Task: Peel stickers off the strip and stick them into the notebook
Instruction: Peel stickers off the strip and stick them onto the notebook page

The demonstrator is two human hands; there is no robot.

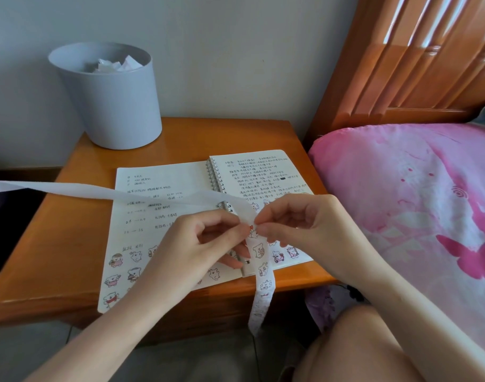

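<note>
Just above the notebook point(164, 177), both hands meet on the strip point(262, 285). The left hand point(197, 244) is curled, thumb and forefinger pinching the strip from the left. The right hand point(299, 224) pinches it from the right at the same spot, its other fingers bent under the palm. Whether the right fingertips hold a sticker's edge or only the backing cannot be told.

From the pinch, the bare white part of the strip runs up and away to the left edge of the view. The part that carries stickers point(264, 285) hangs down over the table's point(70, 244) front edge.

The notebook lies open on the table, both pages handwritten, with small cartoon stickers stuck along the bottom of each page. A grey bin point(109, 106) with crumpled paper point(112, 64) stands at the table's back left corner. A pink bed point(401, 202) with a wooden headboard point(401, 64) is just beside the table on the right. A bare knee point(359, 348) shows at the lower right.
</note>
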